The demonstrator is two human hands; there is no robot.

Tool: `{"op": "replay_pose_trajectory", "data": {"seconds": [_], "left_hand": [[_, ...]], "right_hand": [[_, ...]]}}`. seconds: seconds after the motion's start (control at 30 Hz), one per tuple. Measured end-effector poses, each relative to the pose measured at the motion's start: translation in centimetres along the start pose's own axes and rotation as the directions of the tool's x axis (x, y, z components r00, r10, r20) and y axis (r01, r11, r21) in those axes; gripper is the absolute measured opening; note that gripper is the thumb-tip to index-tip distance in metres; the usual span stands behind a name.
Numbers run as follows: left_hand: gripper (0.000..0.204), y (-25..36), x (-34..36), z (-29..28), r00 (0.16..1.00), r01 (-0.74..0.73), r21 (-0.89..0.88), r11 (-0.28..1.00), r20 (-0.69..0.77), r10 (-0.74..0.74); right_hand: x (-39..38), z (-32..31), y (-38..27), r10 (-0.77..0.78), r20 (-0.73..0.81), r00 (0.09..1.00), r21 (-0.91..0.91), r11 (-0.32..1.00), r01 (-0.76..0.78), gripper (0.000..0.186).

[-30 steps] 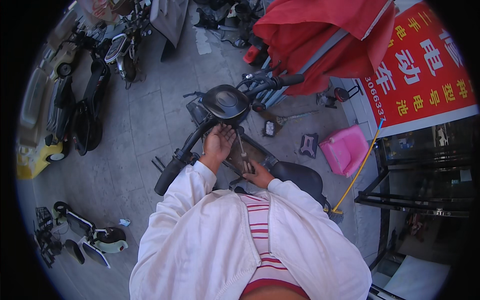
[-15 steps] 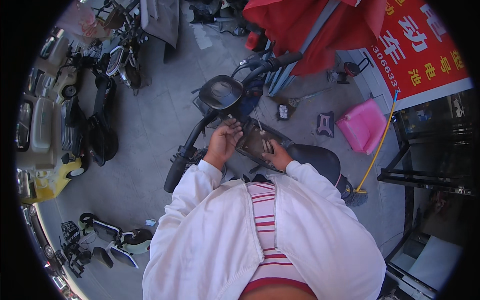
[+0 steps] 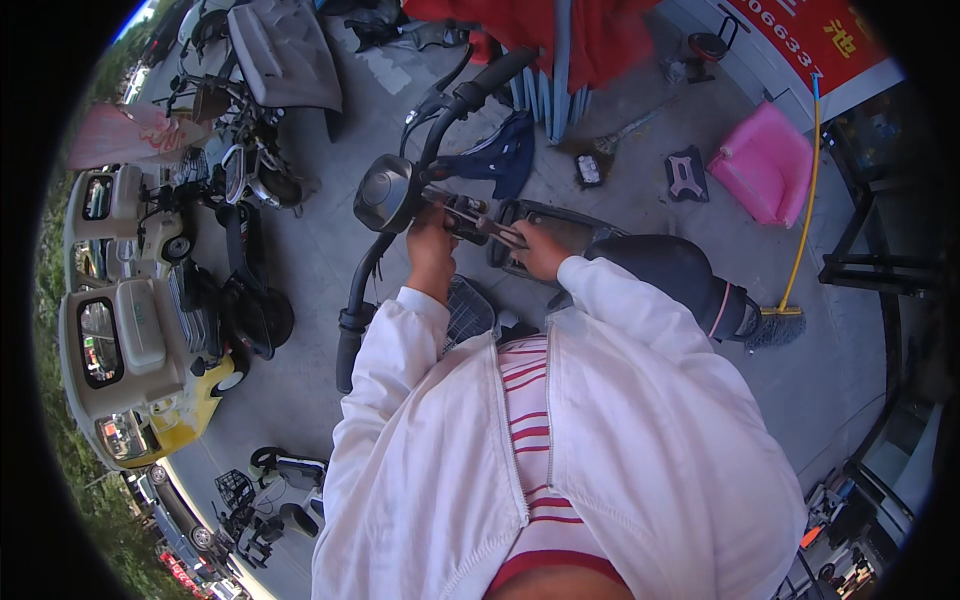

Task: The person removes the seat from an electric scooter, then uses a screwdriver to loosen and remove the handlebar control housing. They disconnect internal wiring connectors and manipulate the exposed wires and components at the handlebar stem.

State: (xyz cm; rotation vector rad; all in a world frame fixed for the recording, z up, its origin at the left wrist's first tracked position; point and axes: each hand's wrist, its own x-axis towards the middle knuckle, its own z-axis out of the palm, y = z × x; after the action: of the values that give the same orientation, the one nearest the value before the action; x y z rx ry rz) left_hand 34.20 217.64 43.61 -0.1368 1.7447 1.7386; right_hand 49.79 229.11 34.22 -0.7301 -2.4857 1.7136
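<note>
Beneath me stands an electric scooter, its dark handlebar [image 3: 434,140] turned across the left and its rounded headlight housing [image 3: 385,192] at the front. My left hand [image 3: 430,250] is closed at the steering column just behind that housing; what its fingers grip is hidden. My right hand [image 3: 542,250] is closed on a slim two-handled tool like pliers [image 3: 503,232], its far end reaching toward the column near my left hand. Right beside it lie the scooter's open footboard compartment [image 3: 565,228] and the black seat [image 3: 655,265].
Dark blue cloth [image 3: 510,155] hangs beyond the scooter. A pink chair [image 3: 765,165] and a yellow-handled broom [image 3: 800,240] stand right, past a dark bracket-shaped part [image 3: 686,174]. Red fabric [image 3: 600,45] is at the back. Parked scooters [image 3: 255,300] and a small yellow-and-beige vehicle [image 3: 120,340] line the left.
My view has turned, and the handlebar and headlight appear farther left. My left hand has closed at the column, and my right hand has moved forward toward it with the tool.
</note>
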Motion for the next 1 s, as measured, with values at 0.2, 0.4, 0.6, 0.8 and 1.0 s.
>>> {"op": "replay_pose_trajectory", "data": {"seconds": [0.2,0.4,0.6,0.8,1.0], "left_hand": [[0.030,0.7,0.1,0.9,0.994,0.084,0.136,0.987,-0.080,-0.074],[0.030,1.7,0.5,2.2,0.990,0.132,0.130,0.983,-0.072,-0.123],[0.029,1.3,1.4,2.0,0.991,0.111,0.062,0.992,-0.080,-0.106],[0.026,0.8,1.1,2.5,0.994,0.024,-0.013,1.000,-0.103,-0.025],[0.019,0.4,1.1,1.4,0.997,-0.030,-0.019,0.999,-0.065,0.028]], "right_hand": [[0.7,-1.2,0.3,0.005,0.038,0.999,0.038,0.999,-0.006,0.038],[1.2,-1.7,0.4,0.005,0.051,0.999,0.109,0.994,-0.011,0.040],[1.5,-2.0,0.0,0.018,0.073,0.997,0.129,0.991,-0.027,0.040],[2.0,-1.8,0.3,-0.008,0.093,0.996,0.097,0.995,-0.001,0.043],[2.5,-1.1,1.0,-0.003,0.150,0.989,0.115,0.993,-0.014,0.045]]}}
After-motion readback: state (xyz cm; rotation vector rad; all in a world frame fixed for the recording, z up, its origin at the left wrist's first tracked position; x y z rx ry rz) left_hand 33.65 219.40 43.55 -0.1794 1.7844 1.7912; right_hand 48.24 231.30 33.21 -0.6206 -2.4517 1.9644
